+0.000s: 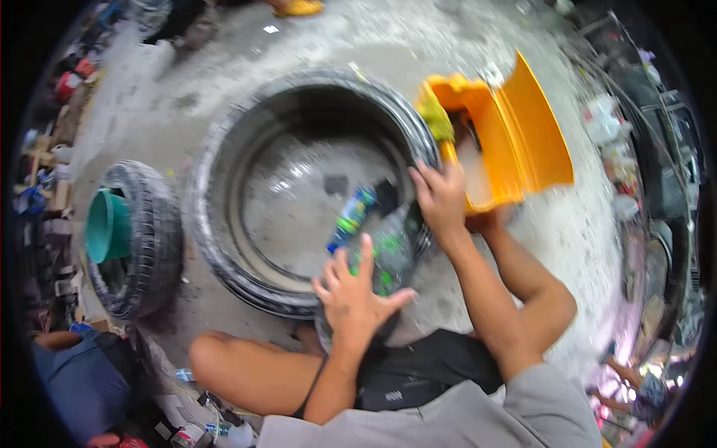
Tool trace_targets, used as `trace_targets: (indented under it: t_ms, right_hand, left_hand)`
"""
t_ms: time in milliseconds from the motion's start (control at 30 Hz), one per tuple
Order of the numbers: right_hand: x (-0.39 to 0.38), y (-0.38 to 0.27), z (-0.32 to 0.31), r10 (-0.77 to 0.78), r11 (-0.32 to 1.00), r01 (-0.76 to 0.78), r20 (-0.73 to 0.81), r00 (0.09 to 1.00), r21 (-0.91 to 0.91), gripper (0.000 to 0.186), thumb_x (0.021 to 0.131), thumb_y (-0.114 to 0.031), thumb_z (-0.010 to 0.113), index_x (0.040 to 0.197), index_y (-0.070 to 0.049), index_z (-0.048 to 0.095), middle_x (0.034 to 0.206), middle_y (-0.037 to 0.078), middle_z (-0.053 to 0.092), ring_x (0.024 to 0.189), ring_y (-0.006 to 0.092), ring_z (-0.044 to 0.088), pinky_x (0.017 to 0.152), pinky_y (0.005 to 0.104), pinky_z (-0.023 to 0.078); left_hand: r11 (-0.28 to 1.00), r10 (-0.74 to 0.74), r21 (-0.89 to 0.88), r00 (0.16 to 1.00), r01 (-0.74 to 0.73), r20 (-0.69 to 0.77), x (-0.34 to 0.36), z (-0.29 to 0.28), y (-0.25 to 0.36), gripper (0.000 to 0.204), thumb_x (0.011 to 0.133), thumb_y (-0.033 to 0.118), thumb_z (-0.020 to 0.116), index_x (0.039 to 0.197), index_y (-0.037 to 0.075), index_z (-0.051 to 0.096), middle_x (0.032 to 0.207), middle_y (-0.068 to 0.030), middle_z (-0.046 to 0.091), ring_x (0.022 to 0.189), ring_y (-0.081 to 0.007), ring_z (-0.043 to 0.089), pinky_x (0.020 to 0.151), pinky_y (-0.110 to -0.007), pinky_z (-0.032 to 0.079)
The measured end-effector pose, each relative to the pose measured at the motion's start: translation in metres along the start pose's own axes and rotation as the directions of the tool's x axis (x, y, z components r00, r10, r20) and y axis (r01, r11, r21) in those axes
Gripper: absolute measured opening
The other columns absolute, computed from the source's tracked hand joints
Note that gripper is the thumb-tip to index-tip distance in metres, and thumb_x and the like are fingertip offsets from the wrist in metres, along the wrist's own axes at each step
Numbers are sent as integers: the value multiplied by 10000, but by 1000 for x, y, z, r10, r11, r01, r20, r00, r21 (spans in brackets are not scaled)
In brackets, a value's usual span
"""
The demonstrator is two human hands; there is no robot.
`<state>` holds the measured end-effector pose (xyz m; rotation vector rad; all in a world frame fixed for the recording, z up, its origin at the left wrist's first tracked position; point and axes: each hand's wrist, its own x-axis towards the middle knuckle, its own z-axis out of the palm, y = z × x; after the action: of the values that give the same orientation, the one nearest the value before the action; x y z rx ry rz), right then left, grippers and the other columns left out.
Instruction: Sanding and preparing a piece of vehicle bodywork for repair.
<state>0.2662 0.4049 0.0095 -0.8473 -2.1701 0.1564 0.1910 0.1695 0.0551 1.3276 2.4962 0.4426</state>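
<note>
A large black tyre (206, 216) lies flat on the floor before me, with wet grey floor showing inside. My left hand (355, 297) hovers over its near edge, fingers spread and holding nothing. Beside that hand, a clear plastic bag (394, 257) with green marks lies over the near right rim. A blue and green packet or bottle (351, 218) is inside the ring, its exact kind blurred. My right hand (444, 196) is at the tyre's right rim, its fingers slightly apart, close to an orange plastic container (539, 138). A yellow-green cloth-like thing (435, 116) hangs on the container's left edge.
At left stands a smaller tyre (163, 231) with a green bucket (106, 228) in it. Clutter lines the left wall, and bottles and bags (606, 123) lie along the right. Another person (82, 381) is partly visible at lower left. My bent legs flank the near side.
</note>
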Motion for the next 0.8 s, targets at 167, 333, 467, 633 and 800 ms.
trace_targets:
  t_ms: [167,333,467,633,800]
  right_hand:
    - [-72,4,-25,159,987,-160,106,982,0,242,889,-160,835,1099,-44,810,897,177,549,887,365,549,764,471,441]
    - [0,6,4,191,981,-196,144,971,18,206,949,-178,762,1044,4,782,936,231,561,903,422,549,781,480,452]
    - [-69,3,-14,139,990,-139,61,988,-3,238,918,-163,801,1127,-50,803,887,183,519,856,382,519,777,484,440]
    - [-15,3,3,127,992,-126,41,991,-7,186,931,-178,787,1042,-30,789,892,182,528,866,373,534,757,477,429]
    - [-45,8,-9,39,996,-38,15,999,-77,230,911,-179,803,1081,-24,788,899,196,501,886,398,517,761,496,423]
  left_hand:
    - [1000,11,12,999,-11,35,1,15,0,1277,600,918,725,1626,209,446,1389,-220,528,1255,-429,533,1054,-677,368]
    - [999,31,46,996,-27,-88,-6,11,0,1207,645,898,717,1619,234,455,1366,-197,515,1225,-417,533,1023,-679,383]
    - [999,21,-29,999,-22,-28,4,10,-3,1188,654,883,729,1615,241,454,1372,-203,508,1242,-429,530,1026,-684,380]
    - [999,7,43,997,-3,-78,-3,10,3,1186,649,894,717,1614,258,449,1361,-194,507,1226,-428,533,996,-694,393]
    - [998,58,31,994,-55,-90,-5,20,3,1166,651,891,720,1610,279,465,1374,-187,511,1218,-417,527,995,-674,391]
